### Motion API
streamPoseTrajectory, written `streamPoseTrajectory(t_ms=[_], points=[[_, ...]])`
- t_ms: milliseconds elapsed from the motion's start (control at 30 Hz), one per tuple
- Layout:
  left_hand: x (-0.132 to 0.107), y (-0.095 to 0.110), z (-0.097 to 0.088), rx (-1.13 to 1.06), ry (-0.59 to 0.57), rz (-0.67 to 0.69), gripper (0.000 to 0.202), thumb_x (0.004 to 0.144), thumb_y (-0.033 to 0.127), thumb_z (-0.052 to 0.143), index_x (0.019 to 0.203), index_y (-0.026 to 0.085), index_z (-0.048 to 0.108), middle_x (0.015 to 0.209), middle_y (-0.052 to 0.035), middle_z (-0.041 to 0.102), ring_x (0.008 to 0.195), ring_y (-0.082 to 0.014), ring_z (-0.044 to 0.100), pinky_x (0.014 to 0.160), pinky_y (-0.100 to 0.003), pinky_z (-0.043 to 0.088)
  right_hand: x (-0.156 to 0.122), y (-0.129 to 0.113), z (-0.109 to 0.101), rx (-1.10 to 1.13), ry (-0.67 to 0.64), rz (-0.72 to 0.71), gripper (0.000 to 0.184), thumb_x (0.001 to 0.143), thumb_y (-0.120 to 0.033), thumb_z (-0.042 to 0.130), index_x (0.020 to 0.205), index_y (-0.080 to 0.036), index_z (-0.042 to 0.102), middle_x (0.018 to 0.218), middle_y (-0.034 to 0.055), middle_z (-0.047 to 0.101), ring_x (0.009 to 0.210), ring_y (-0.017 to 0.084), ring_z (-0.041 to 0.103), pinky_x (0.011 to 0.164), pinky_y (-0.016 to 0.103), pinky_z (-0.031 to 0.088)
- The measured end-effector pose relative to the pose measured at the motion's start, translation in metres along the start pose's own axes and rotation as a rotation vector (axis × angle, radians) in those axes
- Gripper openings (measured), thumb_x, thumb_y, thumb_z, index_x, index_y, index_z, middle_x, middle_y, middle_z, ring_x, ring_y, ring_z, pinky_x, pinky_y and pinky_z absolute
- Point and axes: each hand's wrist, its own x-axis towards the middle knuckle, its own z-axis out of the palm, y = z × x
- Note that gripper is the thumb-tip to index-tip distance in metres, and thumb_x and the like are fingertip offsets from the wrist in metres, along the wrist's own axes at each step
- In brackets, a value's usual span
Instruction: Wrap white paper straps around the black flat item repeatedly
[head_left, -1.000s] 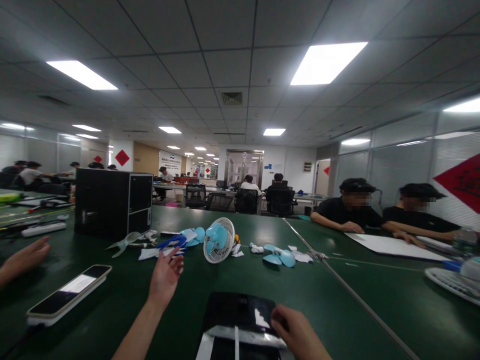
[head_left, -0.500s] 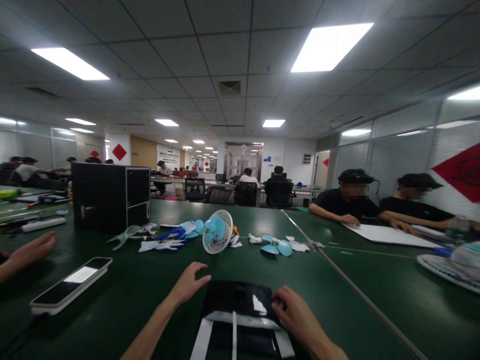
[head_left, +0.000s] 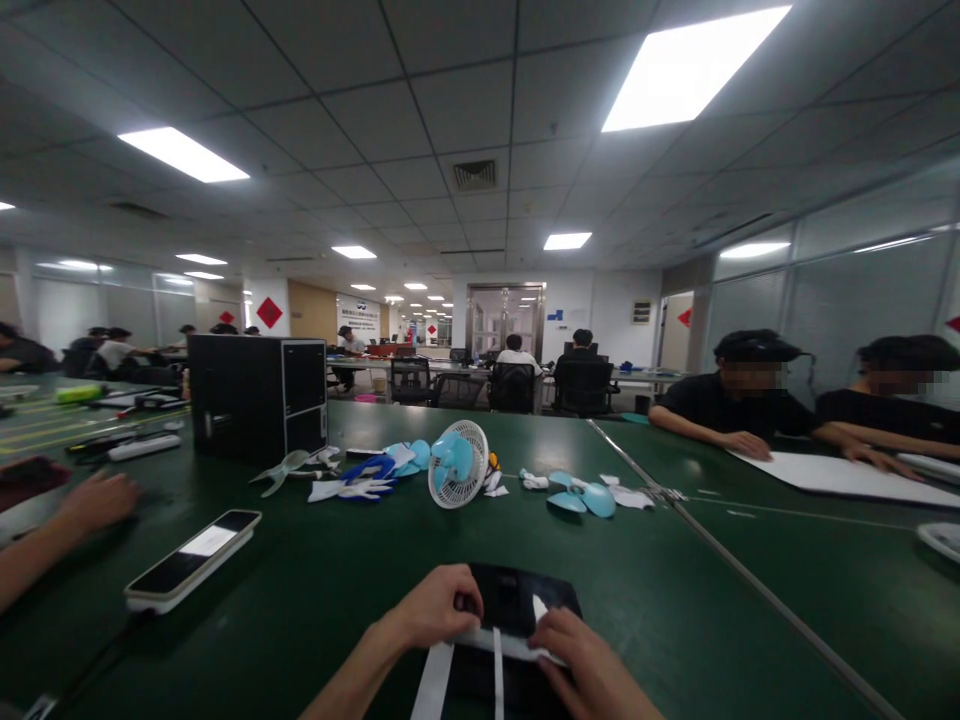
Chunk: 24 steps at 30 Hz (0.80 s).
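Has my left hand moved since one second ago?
Yes: judged against the white-and-blue fan, your left hand has moved rightward and lower in view, now at the flat black object.

Black computer tower (head_left: 236, 395), blue-bladed fan (head_left: 452, 457)

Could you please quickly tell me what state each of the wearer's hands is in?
Left hand: fingers curled at the black object; grip cannot be told.
Right hand: fingers bent at the pale band; grip unclear.
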Motion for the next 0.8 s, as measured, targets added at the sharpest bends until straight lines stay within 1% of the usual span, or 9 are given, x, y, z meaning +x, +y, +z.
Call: streamPoseTrajectory(t_ms=[67,167,267,400,500,633,800], points=[[0.0,-0.004,0.001,-0.035,-0.074,-0.001,0.015,0.069,0.025,0.066,0.083,0.021,0.07,0.089,0.0018,0.059,0.075,-0.0104,0.053,0.065,-0.02,0.041,0.0,0.0,0.003,-0.016,-0.041,0.009,0.026,0.09,-0.019,0.041,0.098,-0.022,0.066,0.102,0.0052,0.061,0.094,0.017,0.056,0.084,0.027,0.043],[-0.002,-0.004,0.0,-0.057,-0.127,0.011,0.016,0.066,0.024,0.069,0.082,0.022,0.071,0.093,0.0022,0.059,0.078,-0.0108,0.054,0.067,-0.02,0.041,0.0,0.002,0.005,-0.041,-0.068,0.038,0.026,0.087,-0.015,0.043,0.094,-0.022,0.067,0.1,0.0047,0.061,0.093,0.017,0.056,0.082,0.026,0.043],[-0.005,0.003,-0.002,-0.021,-0.142,-0.008,0.014,0.067,0.022,0.067,0.081,0.022,0.071,0.09,0.002,0.061,0.077,-0.0113,0.055,0.067,-0.02,0.041,-0.001,0.0,0.005,-0.06,-0.069,0.053,0.025,0.087,-0.015,0.044,0.095,-0.022,0.067,0.101,0.0047,0.06,0.094,0.017,0.055,0.082,0.025,0.042],[-0.009,0.016,-0.005,-0.036,-0.211,-0.04,0.017,0.069,0.026,0.068,0.085,0.021,0.071,0.088,0.0018,0.062,0.074,-0.0112,0.055,0.063,-0.019,0.041,-0.001,-0.004,0.005,-0.117,-0.08,0.063,0.026,0.087,-0.016,0.044,0.1,-0.023,0.066,0.102,0.005,0.059,0.095,0.017,0.054,0.083,0.026,0.041],[-0.01,0.024,-0.004,-0.02,-0.216,-0.02,0.017,0.072,0.027,0.065,0.087,0.022,0.071,0.089,0.0012,0.063,0.073,-0.0109,0.054,0.063,-0.019,0.04,-0.001,-0.005,0.006,-0.174,-0.1,0.068,0.028,0.086,-0.017,0.046,0.106,-0.026,0.065,0.105,0.0041,0.058,0.097,0.018,0.053,0.083,0.026,0.041],[-0.011,0.027,0.0,0.03,-0.198,0.063,0.021,0.077,0.024,0.059,0.093,0.025,0.072,0.09,0.0004,0.063,0.076,-0.0119,0.055,0.066,-0.02,0.04,-0.002,-0.004,0.01,-0.215,-0.104,0.072,0.028,0.086,-0.02,0.048,0.107,-0.027,0.064,0.107,0.0043,0.056,0.1,0.02,0.052,0.083,0.027,0.042],[-0.015,0.029,-0.001,0.071,-0.194,0.105,0.027,0.08,0.022,0.053,0.097,0.029,0.072,0.099,-0.0002,0.065,0.087,-0.0144,0.059,0.077,-0.023,0.043,0.004,0.001,0.009,-0.163,-0.087,0.063,0.026,0.086,-0.021,0.048,0.104,-0.026,0.065,0.104,0.0039,0.059,0.096,0.019,0.056,0.081,0.026,0.043]])
